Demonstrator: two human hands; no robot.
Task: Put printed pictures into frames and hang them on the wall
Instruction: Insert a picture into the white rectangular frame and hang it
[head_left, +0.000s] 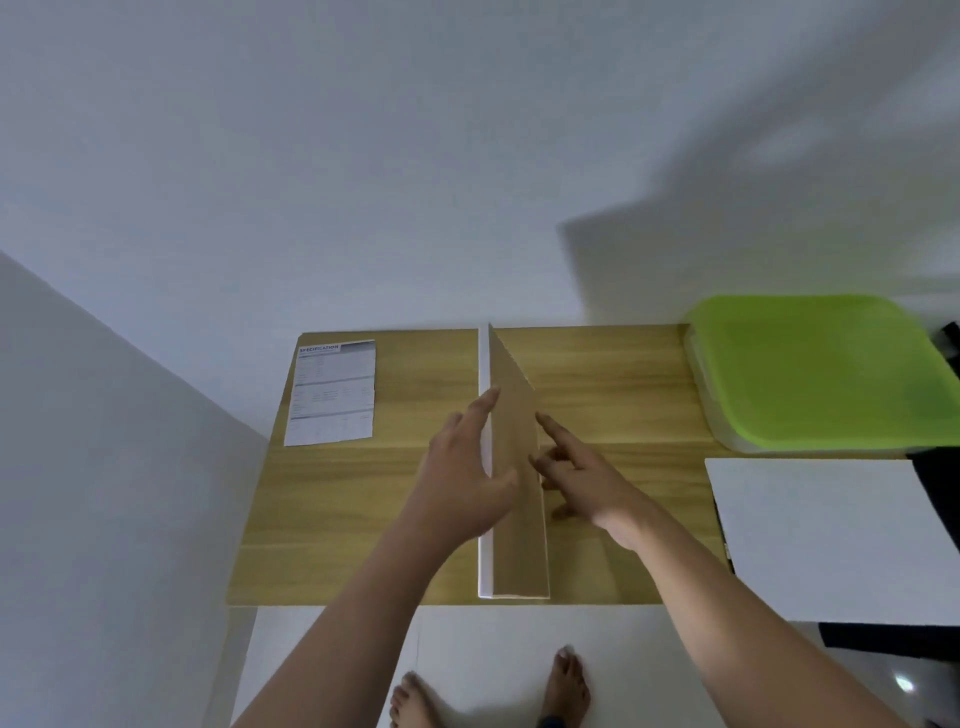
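Observation:
A white picture frame (484, 566) with a brown backing board (519, 551) stands on its edge in the middle of the wooden table (332, 509), seen almost edge-on. My left hand (462, 467) presses flat against its left face, thumb hooked over the near top edge. My right hand (576, 470) rests against the brown right face, index finger stretched out along it. A printed sheet (332, 392) headed "SPECIFICATION" lies flat at the table's far left.
A clear storage box with a green lid (815, 364) stands at the table's far right. A white board (831, 535) lies over the right edge. White walls rise behind and at left. Bare feet (566, 686) show on the floor below.

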